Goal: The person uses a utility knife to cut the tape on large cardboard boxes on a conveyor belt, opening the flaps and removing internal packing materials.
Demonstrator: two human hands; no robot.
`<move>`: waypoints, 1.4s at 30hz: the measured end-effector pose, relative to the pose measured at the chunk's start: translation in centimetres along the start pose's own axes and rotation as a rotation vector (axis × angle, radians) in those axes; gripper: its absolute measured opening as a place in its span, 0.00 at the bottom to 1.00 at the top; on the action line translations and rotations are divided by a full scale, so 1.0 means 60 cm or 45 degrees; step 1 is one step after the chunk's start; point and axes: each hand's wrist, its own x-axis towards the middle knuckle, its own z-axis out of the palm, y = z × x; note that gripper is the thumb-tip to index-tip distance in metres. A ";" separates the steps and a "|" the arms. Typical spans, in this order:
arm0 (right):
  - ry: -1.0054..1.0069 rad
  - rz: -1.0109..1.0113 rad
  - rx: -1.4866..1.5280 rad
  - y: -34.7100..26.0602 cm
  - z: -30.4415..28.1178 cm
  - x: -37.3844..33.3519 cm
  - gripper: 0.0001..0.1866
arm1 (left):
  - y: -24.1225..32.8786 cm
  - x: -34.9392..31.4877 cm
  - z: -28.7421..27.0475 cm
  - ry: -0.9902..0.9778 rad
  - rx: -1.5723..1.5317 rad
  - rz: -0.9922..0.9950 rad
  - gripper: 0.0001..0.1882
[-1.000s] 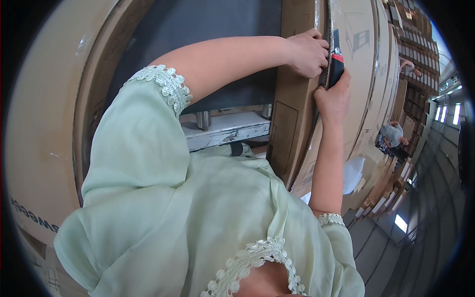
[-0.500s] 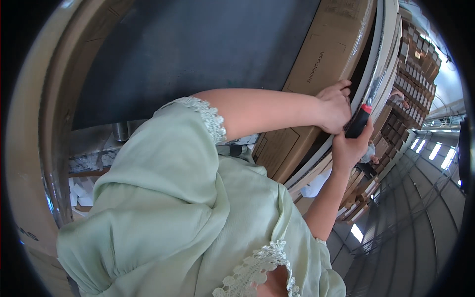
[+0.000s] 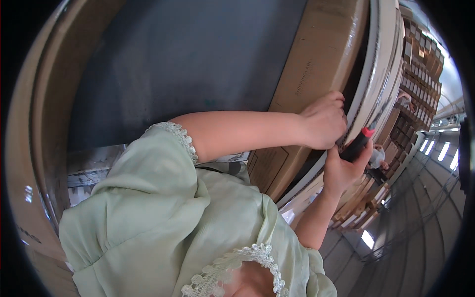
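Note:
My left hand (image 3: 325, 120) is closed at the edge of a long brown cardboard box (image 3: 304, 64), beside the dark gap along its right side. Its curled fingertips are hidden, so whatever they hold cannot be made out. Just below and to the right, my right hand (image 3: 344, 171) grips a hand tool with a black handle, a red collar and a thin grey metal tip (image 3: 357, 144). The tool slants up and to the right, in front of pale layered panel edges (image 3: 368, 79). Which kind of tool it is, I cannot tell.
A large dark flat panel (image 3: 193, 59) lies left of the box. Brown cardboard (image 3: 49, 114) curves along the far left. Stacked cartons (image 3: 420, 74) stand in the right background, where a person in a light top (image 3: 377, 158) is partly visible.
Both hands have shifted lower in the view. My left hand's fingers are more curled now. The tool is tilted further right, its tip away from the layered edge.

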 end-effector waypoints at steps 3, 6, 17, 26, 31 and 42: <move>0.015 -0.061 0.006 -0.025 0.005 -0.004 0.33 | -0.002 -0.012 -0.020 -0.004 0.142 0.083 0.16; 0.064 -0.154 -0.098 -0.027 0.018 -0.005 0.32 | -0.016 -0.020 -0.041 -0.089 0.355 0.179 0.14; -0.014 -0.180 -0.173 -0.085 0.025 -0.015 0.30 | -0.002 -0.044 -0.092 -0.197 0.728 0.154 0.11; -0.233 -0.051 -0.648 -0.138 0.035 -0.017 0.40 | 0.015 -0.066 -0.127 -0.213 0.719 -0.047 0.09; -0.142 -0.037 -0.787 -0.171 0.046 -0.027 0.44 | 0.013 -0.068 -0.144 -0.216 0.747 -0.011 0.10; -0.293 -0.137 -1.165 -0.230 0.068 -0.007 0.49 | 0.016 -0.087 -0.189 -0.253 0.749 0.010 0.11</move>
